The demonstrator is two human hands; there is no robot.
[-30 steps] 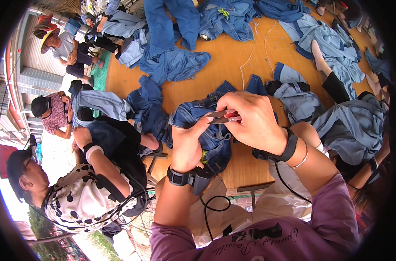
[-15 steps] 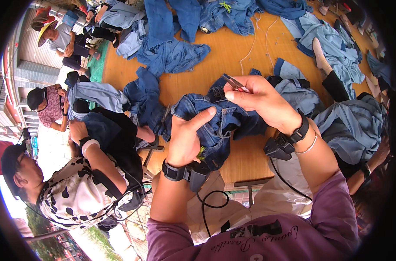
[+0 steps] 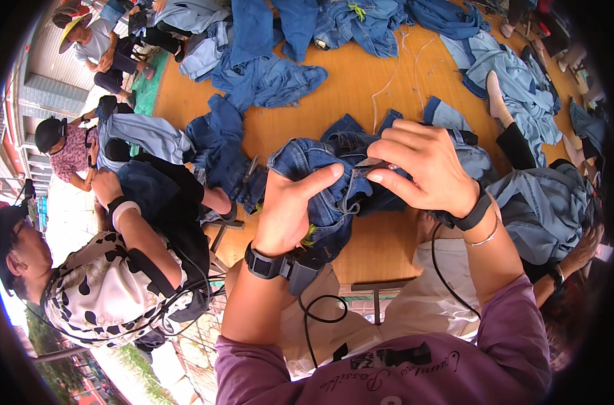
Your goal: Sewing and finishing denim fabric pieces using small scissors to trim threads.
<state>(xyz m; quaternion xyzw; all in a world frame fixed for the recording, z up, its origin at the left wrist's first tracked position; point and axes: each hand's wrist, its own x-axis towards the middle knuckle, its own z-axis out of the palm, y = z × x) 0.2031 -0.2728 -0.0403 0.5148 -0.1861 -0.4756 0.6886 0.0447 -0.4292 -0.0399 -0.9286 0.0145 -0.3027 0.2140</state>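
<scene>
Dark blue denim jeans (image 3: 328, 208) are bunched up above the near edge of the table in front of me. My left hand (image 3: 284, 210) is closed on them, its thumb lying along the top of the cloth. In my right hand (image 3: 425, 165) is a pair of small metal thread snips (image 3: 367, 167), pinched between thumb and fingers. The blades point left and touch or almost touch the jeans near a loose loop of thread (image 3: 349, 202). Whether the blades meet is too small to tell.
Several denim garments (image 3: 270, 77) lie across the wooden table (image 3: 286, 125). Light blue denim (image 3: 533, 202) is heaped at my right. A person in a spotted top (image 3: 121, 287) sits close at my left. A black cable (image 3: 313, 317) hangs below my left wrist.
My right hand has turned over and come down, bringing the snips from above the jeans to the cloth near the loose thread. My left hand keeps its hold, nearly in place.
</scene>
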